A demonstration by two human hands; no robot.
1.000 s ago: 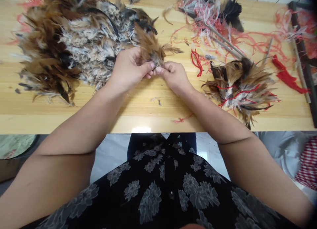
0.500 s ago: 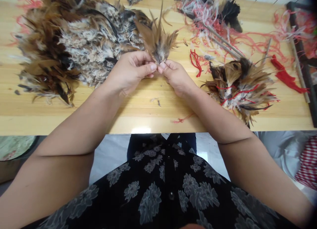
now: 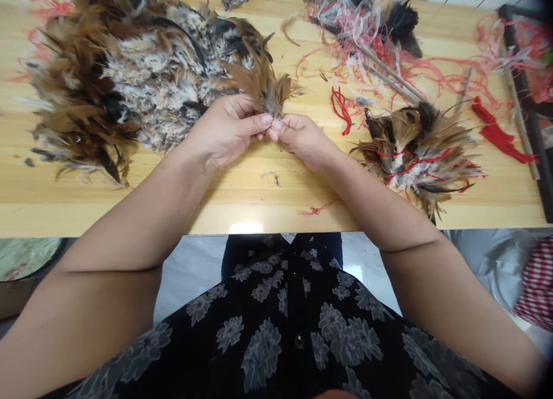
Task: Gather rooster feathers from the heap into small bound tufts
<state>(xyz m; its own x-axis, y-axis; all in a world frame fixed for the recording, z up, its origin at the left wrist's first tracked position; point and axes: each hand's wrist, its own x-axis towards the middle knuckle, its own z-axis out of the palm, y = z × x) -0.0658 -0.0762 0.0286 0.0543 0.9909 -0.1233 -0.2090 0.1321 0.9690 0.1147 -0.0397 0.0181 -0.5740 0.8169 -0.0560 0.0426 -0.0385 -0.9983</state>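
Observation:
A small bunch of brown feathers (image 3: 265, 85) stands tips-up between my hands over the table. My left hand (image 3: 235, 125) pinches its base between thumb and fingers. From the other side my right hand (image 3: 302, 137) is closed on the same base, its thumb tip almost against the left thumb. The fingers cover the quill ends, so I cannot see whether a thread is there. Just behind my left hand lies a broad heap of brown, black and pale fluffy feathers (image 3: 151, 71). Beyond my right forearm rests a pile of feather bunches bound with red thread (image 3: 415, 151).
Red and white string scraps (image 3: 354, 27) and thin sticks (image 3: 389, 73) lie at the back right. A loose red thread loop (image 3: 341, 111) and a red yarn bundle (image 3: 501, 131) are nearer. A dark frame (image 3: 529, 111) borders the right side of the wooden table (image 3: 259, 206).
The feather bunch has dropped slightly and its tips have swung to the left. Both hands have stayed nearly in place, the right a little lower.

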